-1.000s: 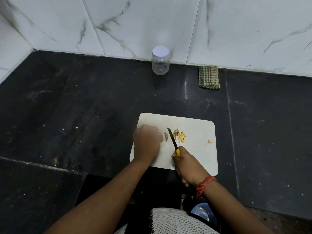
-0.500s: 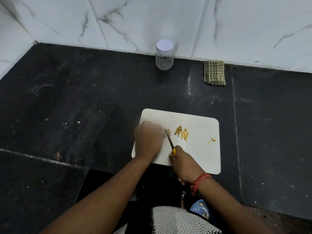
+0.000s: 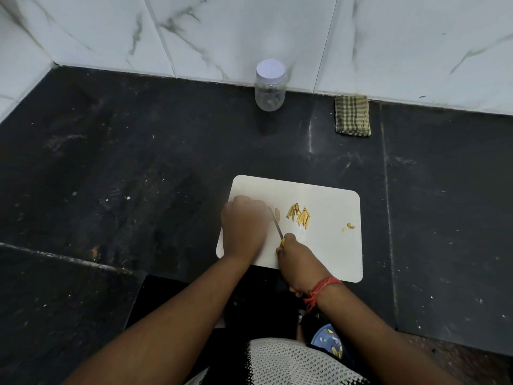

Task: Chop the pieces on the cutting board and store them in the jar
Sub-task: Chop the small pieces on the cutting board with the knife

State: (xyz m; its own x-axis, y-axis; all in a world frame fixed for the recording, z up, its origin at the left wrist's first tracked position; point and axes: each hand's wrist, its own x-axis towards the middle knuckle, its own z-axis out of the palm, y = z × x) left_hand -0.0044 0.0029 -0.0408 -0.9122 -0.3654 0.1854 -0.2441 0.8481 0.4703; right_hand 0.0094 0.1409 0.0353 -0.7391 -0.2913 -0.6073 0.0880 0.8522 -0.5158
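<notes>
A white cutting board (image 3: 330, 248) lies on the black counter. A small heap of yellow-brown slivers (image 3: 299, 215) sits at its middle, and a pale piece (image 3: 277, 213) lies just left of the heap. My left hand (image 3: 244, 226) is curled over the board's left part, its fingertips hidden. My right hand (image 3: 298, 266) grips a yellow-handled knife (image 3: 278, 230), whose blade points up-left and lies close beside my left hand. A clear jar (image 3: 269, 86) with a white lid stands closed at the back wall.
A folded green checked cloth (image 3: 352, 115) lies by the wall, right of the jar. Two stray bits (image 3: 349, 226) rest near the board's right edge. The black counter (image 3: 138, 168) steps down at front left. A blue object (image 3: 329, 341) shows near my body.
The knife blade has shifted left, from beside the sliver heap to right against my left hand. The pale piece now lies right of the blade. The camera view has tilted slightly.
</notes>
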